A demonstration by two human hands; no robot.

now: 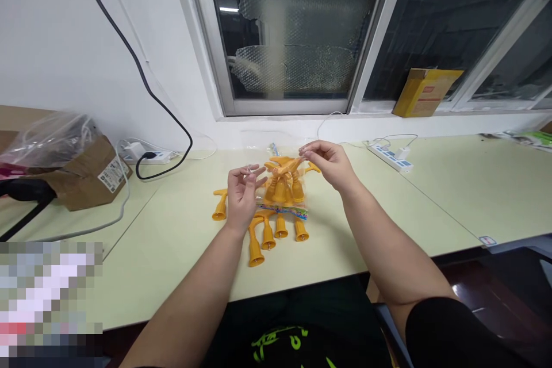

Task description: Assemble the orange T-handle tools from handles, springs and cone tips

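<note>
A clear plastic bag [282, 205] with a coloured printed strip stands in front of me, with several yellow T-handled, bell-ended pieces [282, 188] inside that look like corkscrews. My left hand [242, 194] pinches the bag's film at its left side, thumb against forefinger, the other fingers stretched out. On the upper right, my right hand [330, 164] pinches the film between thumb and fingers. Several loose yellow corkscrews [255, 247] lie on the near side of the bag, their open bell ends towards me. Another yellow corkscrew [219, 206] lies left of my left hand.
The pale table [172, 264] runs along a wall and window. A cardboard box [92, 175] with plastic film and cables stands left. Power strips lie at back left [159, 157] and right [390, 157]. A yellow box [425, 92] rests on the sill.
</note>
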